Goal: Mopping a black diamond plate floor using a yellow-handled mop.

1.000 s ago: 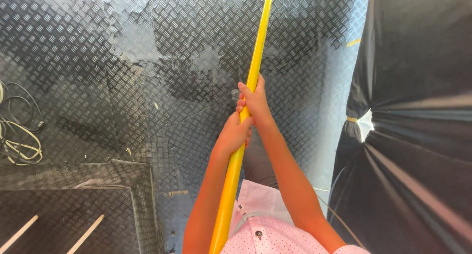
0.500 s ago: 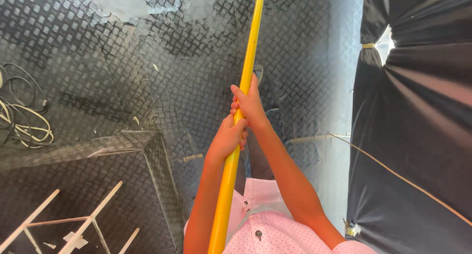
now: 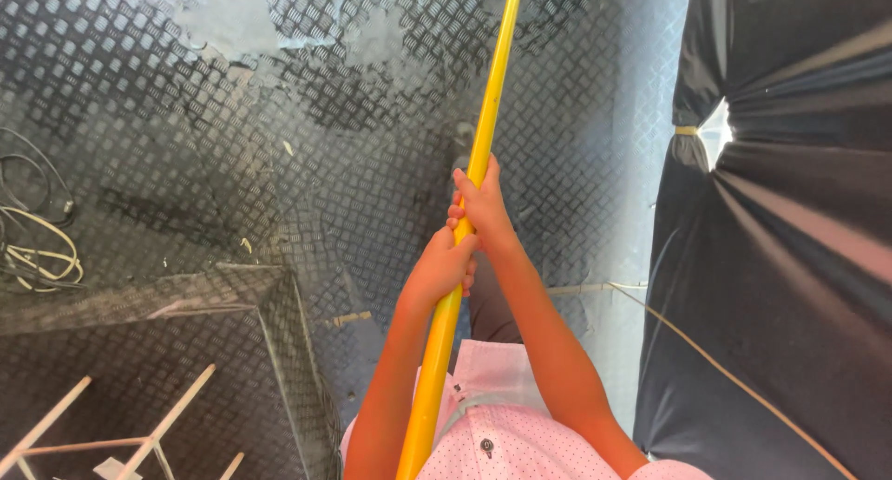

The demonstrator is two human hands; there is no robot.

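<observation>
A long yellow pole (image 3: 490, 99) runs from the bottom centre of the head view up past the top edge. My left hand (image 3: 441, 268) is wrapped around it low down. Just above, touching the left hand, my right hand (image 3: 478, 204) grips the same pole. Both forearms rise from my pink dotted shirt (image 3: 506, 443) at the bottom. The pole's far end is out of view.
Dark checker-plate metal floor (image 3: 279, 118) with pale wet patches lies below. A raised checker-plate box (image 3: 167, 350) sits lower left with a white frame (image 3: 139, 438) on it. Cables (image 3: 32, 248) lie at the left edge. Black tied sheeting (image 3: 790, 257) fills the right side.
The view has shifted, so the box and white frame show more at lower left. Both hands stay on the pole in the same stacked grip.
</observation>
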